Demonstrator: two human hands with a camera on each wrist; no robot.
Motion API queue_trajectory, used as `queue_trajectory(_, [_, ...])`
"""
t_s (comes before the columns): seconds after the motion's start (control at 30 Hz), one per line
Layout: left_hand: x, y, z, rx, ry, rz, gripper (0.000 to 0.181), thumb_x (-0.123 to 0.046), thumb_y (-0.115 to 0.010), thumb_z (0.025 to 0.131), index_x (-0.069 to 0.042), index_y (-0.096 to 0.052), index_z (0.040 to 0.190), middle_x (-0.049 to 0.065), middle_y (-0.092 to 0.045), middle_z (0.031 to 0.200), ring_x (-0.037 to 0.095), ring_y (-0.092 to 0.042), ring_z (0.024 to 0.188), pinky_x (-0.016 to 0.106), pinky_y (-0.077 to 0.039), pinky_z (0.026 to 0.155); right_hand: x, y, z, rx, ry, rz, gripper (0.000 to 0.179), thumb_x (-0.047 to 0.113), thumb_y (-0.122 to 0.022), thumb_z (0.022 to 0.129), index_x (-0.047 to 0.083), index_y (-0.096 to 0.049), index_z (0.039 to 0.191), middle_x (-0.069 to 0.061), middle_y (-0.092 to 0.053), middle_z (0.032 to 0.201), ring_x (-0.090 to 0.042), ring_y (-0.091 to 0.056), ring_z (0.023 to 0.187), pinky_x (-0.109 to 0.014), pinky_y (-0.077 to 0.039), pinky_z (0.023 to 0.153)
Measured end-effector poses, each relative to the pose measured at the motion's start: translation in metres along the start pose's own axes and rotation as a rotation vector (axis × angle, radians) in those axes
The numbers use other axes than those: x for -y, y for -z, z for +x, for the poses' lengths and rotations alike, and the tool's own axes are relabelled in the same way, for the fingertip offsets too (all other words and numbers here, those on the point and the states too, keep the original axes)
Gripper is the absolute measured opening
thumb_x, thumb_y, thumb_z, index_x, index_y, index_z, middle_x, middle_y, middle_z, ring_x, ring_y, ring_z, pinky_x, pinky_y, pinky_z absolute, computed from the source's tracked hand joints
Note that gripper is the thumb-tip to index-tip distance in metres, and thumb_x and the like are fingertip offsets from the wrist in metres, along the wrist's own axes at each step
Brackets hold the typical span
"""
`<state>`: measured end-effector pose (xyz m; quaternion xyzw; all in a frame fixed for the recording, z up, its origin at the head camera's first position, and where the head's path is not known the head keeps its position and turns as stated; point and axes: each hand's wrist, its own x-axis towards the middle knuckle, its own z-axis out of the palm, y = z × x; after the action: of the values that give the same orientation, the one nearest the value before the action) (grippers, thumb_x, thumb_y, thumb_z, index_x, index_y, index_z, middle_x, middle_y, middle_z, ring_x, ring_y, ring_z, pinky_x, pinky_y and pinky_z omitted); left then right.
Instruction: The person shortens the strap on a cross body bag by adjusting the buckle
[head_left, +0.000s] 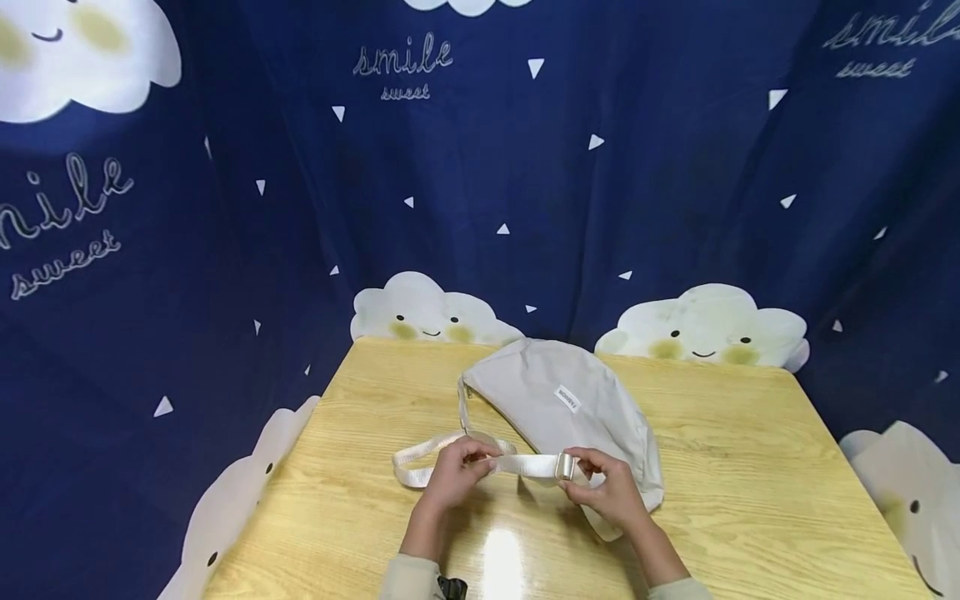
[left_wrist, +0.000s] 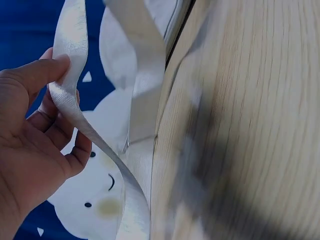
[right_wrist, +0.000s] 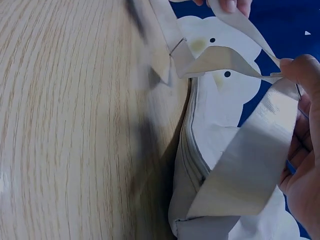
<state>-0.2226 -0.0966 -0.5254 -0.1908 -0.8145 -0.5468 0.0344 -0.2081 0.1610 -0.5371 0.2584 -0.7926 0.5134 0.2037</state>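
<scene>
A pale grey half-moon bag (head_left: 555,392) with a small white label lies on the table, its zip along the straight edge. Its whitish webbing strap (head_left: 532,465) runs between the two hands, raised off the wood. My left hand (head_left: 459,471) pinches the strap between thumb and fingers; the left wrist view shows the strap (left_wrist: 70,55) hanging down from that grip. At the strap's slide buckle (head_left: 566,467), my right hand (head_left: 606,490) pinches with thumb and index finger. In the right wrist view that hand (right_wrist: 306,125) partly hides the buckle.
The light wooden table (head_left: 735,475) carries the bag near its middle. A loop of the strap (head_left: 411,477) lies left of the left hand. Behind and beside the table hangs a dark blue curtain (head_left: 480,167) with cloud prints. A metal ring (right_wrist: 178,46) shows on the strap.
</scene>
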Motion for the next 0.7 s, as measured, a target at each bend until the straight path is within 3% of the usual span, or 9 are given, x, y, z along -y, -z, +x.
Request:
queue_trajectory(0.2, [0.026,0.006,0.000,-0.028,0.056,-0.010,0.009,-0.006,-0.068,0.084,-0.005,-0.071,0.092,0.001,-0.059,0.087,0.016,-0.051,0.082,0.028,-0.043,0.072,-0.030,-0.007,-0.007,-0.002,0.068,-0.024,0.045,-0.008,-0.081,0.055,0.001,-0.068,0.097,0.001,-0.059,0.068,-0.013,-0.052,0.060,-0.022,-0.043,0.054])
queue_trajectory(0.27, [0.026,0.008,0.001,-0.029,0.082,-0.001,0.009,-0.006,-0.068,0.084,-0.006,-0.071,0.092,0.002,-0.058,0.087,0.019,-0.050,0.082,0.030,-0.043,0.072,-0.042,-0.008,-0.009,0.001,0.099,-0.039,0.045,-0.004,-0.082,0.055,0.005,-0.069,0.096,0.004,-0.059,0.070,-0.009,-0.051,0.062,-0.017,-0.041,0.055])
queue_trajectory(0.33, [0.035,0.008,0.003,-0.044,0.089,0.003,0.007,-0.007,-0.069,0.084,-0.009,-0.071,0.091,-0.002,-0.058,0.085,0.016,-0.049,0.080,0.029,-0.043,0.071,-0.044,-0.008,-0.008,0.013,0.110,-0.056,0.044,-0.003,-0.083,0.055,0.005,-0.069,0.096,0.003,-0.059,0.071,-0.009,-0.051,0.061,-0.017,-0.042,0.054])
queue_trajectory(0.43, [0.034,0.007,0.004,-0.056,0.089,-0.013,0.007,-0.006,-0.069,0.083,-0.007,-0.071,0.090,-0.001,-0.057,0.084,0.017,-0.049,0.079,0.030,-0.043,0.070,-0.044,-0.006,-0.009,0.025,0.087,-0.079,0.044,-0.002,-0.083,0.055,0.006,-0.069,0.096,0.005,-0.060,0.072,-0.009,-0.051,0.061,-0.020,-0.043,0.053])
queue_trajectory(0.57, [0.032,0.006,0.006,-0.025,0.089,-0.020,0.014,-0.009,-0.072,0.081,-0.005,-0.070,0.095,0.001,-0.058,0.084,0.017,-0.052,0.080,0.028,-0.045,0.070,-0.039,0.000,-0.011,0.026,0.042,-0.129,0.043,0.000,-0.084,0.056,0.008,-0.068,0.096,0.008,-0.057,0.072,-0.007,-0.049,0.062,-0.026,-0.044,0.052])
queue_trajectory(0.7, [0.032,0.015,0.007,-0.037,0.119,-0.017,0.024,-0.009,-0.074,0.080,-0.003,-0.068,0.102,0.006,-0.060,0.086,0.020,-0.056,0.079,0.029,-0.048,0.067,-0.034,0.005,-0.018,0.029,0.030,-0.200,0.043,0.005,-0.084,0.055,0.012,-0.066,0.094,0.011,-0.053,0.067,-0.004,-0.047,0.059,-0.025,-0.042,0.049])
